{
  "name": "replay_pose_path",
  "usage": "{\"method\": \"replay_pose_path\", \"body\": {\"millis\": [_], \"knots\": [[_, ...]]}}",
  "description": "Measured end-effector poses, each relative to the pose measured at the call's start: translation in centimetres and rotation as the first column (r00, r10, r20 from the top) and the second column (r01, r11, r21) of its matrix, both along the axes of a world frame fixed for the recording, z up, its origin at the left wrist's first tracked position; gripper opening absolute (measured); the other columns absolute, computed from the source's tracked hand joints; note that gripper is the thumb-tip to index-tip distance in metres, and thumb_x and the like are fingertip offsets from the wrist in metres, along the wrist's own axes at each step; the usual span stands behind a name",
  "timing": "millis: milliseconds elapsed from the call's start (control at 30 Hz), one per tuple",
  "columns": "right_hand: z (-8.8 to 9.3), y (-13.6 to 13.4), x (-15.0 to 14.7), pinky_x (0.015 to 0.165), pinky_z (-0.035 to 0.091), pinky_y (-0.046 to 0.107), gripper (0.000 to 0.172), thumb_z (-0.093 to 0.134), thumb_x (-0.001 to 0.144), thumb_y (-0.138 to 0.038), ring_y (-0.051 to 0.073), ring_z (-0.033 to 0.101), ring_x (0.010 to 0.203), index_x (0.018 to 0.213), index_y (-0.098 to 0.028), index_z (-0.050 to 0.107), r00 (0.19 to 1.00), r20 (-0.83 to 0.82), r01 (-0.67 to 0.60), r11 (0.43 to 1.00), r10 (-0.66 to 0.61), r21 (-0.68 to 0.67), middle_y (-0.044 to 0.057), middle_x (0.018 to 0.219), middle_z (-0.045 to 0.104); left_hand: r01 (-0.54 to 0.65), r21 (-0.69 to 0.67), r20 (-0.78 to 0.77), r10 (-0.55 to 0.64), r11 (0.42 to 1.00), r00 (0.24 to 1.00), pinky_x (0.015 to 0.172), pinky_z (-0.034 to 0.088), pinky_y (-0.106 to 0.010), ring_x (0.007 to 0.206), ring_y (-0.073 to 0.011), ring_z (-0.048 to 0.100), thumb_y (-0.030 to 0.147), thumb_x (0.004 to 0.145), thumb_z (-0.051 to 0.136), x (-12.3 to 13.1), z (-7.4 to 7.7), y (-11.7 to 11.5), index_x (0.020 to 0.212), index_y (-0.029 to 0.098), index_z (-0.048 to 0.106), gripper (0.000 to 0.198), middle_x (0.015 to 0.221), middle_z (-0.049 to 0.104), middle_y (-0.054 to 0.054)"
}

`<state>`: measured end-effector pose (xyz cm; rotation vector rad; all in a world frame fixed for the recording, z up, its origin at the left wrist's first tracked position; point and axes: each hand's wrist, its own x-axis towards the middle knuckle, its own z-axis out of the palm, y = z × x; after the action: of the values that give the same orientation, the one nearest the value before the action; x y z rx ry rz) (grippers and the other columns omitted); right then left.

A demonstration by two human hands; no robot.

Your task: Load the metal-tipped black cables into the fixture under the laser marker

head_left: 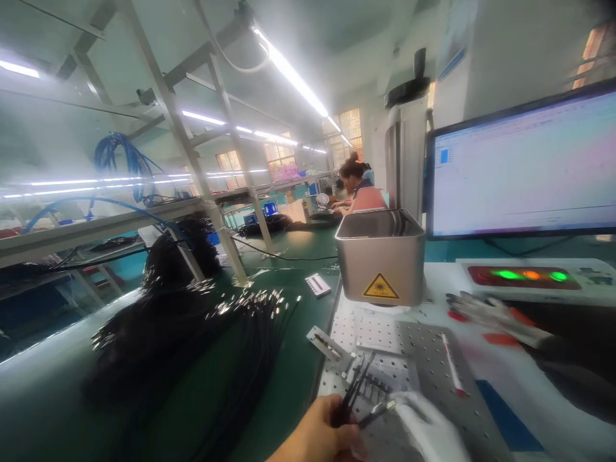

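Cables (355, 389), black, gripped in bare left hand (320, 428) over perforated plate (426, 353), near its left edge; long axes point away, toward the far edge. One cable tip (385, 406) angles rightward to gloved right hand (428, 423), nearest it; pinched or merely touching, cannot tell.

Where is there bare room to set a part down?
Bare: the green tabletop between the black cable pile and the perforated plate, and the plate's strip between the white-gloved right hand and the pen. Crowded: ahead of the left hand, among metal fixtures.
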<state>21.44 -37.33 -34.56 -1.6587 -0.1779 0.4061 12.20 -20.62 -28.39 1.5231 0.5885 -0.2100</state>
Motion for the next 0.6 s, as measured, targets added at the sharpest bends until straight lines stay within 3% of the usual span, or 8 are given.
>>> {"method": "replay_pose_path", "body": {"millis": [100,167,267,400,500,600], "knots": [[-0.8,-0.6,1.5,0.074,0.056,0.035,0.046,0.041,0.084,-0.056,0.029,0.066,0.093,0.102,-0.026,0.071,0.943,0.333,0.123,0.940,-0.010,-0.318,0.005,0.103,0.070,-0.093,0.133,-0.005,0.094,0.987,0.996,0.036,0.024,-0.021,0.034,-0.0068,0.040,0.026,0.054,0.077,0.7,-0.1,0.0,0.067,0.020,0.049,0.031,0.049,0.059,0.003],[-2.1,-1.0,2.8,0.078,0.056,0.039,0.050,0.045,0.084,-0.052,0.031,0.064,0.102,0.118,-0.023,0.068,0.840,0.529,0.164,0.870,0.124,-0.464,0.008,0.116,0.066,-0.120,0.153,-0.023,0.125,0.981,0.992,0.036,0.020,-0.021,0.033,-0.0065,0.038,0.024,0.056,0.073,1.1,-0.1,-0.2,0.061,0.019,0.050,0.024,0.046,0.056,0.003],[-4.5,-1.1,4.1,0.092,0.053,0.041,0.052,0.053,0.082,-0.041,0.031,0.059,0.114,0.127,-0.015,0.064,0.661,0.659,0.154,0.795,0.359,-0.587,0.011,0.126,0.062,-0.123,0.146,-0.051,0.132,0.982,0.990,0.036,0.018,-0.022,0.033,-0.0056,0.037,0.022,0.063,0.068,1.5,0.1,-0.8,0.061,0.017,0.054,0.015,0.048,0.057,0.003],[-6.5,-0.8,3.9,0.085,0.056,0.038,0.040,0.055,0.084,-0.032,0.029,0.064,0.103,0.116,-0.014,0.070,0.478,0.749,0.273,0.733,0.458,-0.623,0.010,0.113,0.068,-0.178,0.142,-0.084,0.191,0.974,0.978,0.037,0.019,-0.022,0.032,-0.0066,0.034,0.018,0.068,0.067,1.9,-0.3,-1.3,0.069,0.019,0.053,0.014,0.044,0.049,0.008],[-7.1,-0.8,3.4,0.076,0.058,0.035,0.029,0.059,0.083,-0.033,0.028,0.067,0.090,0.100,-0.016,0.075,0.332,0.817,0.371,0.731,0.471,-0.572,0.011,0.101,0.070,-0.229,0.122,-0.049,0.237,0.966,0.970,0.039,0.021,-0.022,0.035,-0.0064,0.033,0.012,0.061,0.070,2.2,-1.4,-1.3,0.066,0.020,0.049,0.023,0.043,0.043,0.010],[-7.6,-1.0,3.0,0.071,0.058,0.035,0.025,0.060,0.084,-0.035,0.028,0.068,0.085,0.092,-0.017,0.076,0.255,0.833,0.411,0.725,0.491,-0.553,0.011,0.097,0.071,-0.243,0.059,0.004,0.243,0.968,0.970,0.043,0.022,-0.022,0.040,-0.0065,0.033,0.008,0.055,0.071,2.4,-2.4,-1.4,0.061,0.021,0.046,0.029,0.045,0.040,0.011]]}}
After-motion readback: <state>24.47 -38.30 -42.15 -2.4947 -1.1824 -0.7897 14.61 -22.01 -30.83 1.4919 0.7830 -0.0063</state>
